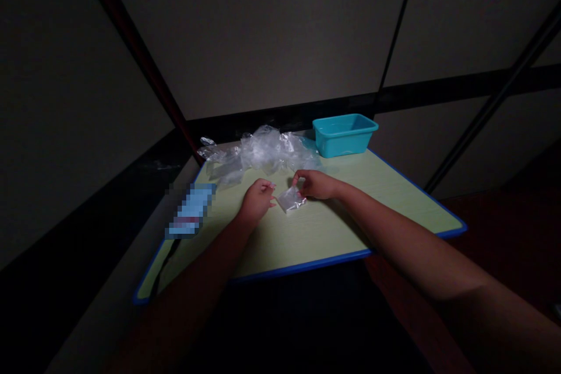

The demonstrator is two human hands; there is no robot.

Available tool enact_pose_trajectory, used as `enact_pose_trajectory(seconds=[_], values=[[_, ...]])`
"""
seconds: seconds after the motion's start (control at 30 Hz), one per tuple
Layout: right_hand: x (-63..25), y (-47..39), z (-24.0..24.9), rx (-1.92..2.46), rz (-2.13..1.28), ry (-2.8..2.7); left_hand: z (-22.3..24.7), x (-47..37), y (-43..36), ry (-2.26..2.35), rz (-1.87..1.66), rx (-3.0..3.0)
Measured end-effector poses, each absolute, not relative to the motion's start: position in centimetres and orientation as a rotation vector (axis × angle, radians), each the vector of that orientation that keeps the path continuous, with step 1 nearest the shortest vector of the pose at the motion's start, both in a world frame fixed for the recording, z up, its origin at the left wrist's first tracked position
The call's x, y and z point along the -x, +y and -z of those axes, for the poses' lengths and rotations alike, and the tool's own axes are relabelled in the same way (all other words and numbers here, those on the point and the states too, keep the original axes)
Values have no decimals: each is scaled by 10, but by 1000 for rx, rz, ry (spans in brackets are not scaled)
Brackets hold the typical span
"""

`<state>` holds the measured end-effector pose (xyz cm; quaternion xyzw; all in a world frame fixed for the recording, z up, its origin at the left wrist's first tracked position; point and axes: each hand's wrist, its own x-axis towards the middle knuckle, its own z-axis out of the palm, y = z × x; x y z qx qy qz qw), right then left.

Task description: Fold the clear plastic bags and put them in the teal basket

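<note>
A small folded clear plastic bag (291, 201) lies on the light green tabletop (307, 239), its surface shiny. My right hand (319, 184) is at the bag's upper right side, thumb and fingers curved and closed on its edge. Just left of the bag is my left hand (258, 201), with bent fingers held apart and nothing visible between them. Its fingertips come close to the bag's left side without clearly touching it. Behind both hands sits a loose heap of crumpled clear plastic bags (267, 151).
A turquoise plastic basket (344, 143) stands at the table's back right corner. On the left edge lies a pixelated blue rectangular object (191, 210), with a dark cord (164, 263) running below it. Blue trim (307, 266) borders the table, and a panelled wall (280, 41) rises behind.
</note>
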<state>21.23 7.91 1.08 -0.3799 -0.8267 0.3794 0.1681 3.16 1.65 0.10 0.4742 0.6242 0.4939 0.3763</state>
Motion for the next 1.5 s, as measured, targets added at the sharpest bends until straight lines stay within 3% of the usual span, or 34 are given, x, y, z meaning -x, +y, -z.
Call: enact_pose_trajectory(seconds=[0.27, 0.4, 0.53, 0.73, 1.1, 1.5], values=[[-211, 77, -11, 1109, -968, -2381, 1, -28, 10, 1675, -1102, -2151], [-209, 74, -16, 1140, -919, -2395, -4, -31, 6, 1549, -813, -2479], [-208, 72, -18, 1171, -913, -2407, -3, -33, 7, 1576, -477, -2488], [-207, 71, -17, 1170, -841, -2410, 2, -32, 9, 1564, -264, -2445], [-211, 76, -17, 1204, -1155, -2300, 7, -30, 8, 1554, -152, -2442], [-211, 72, -23, 1242, -996, -2413, 9, -31, 8, 1532, -154, -2468]])
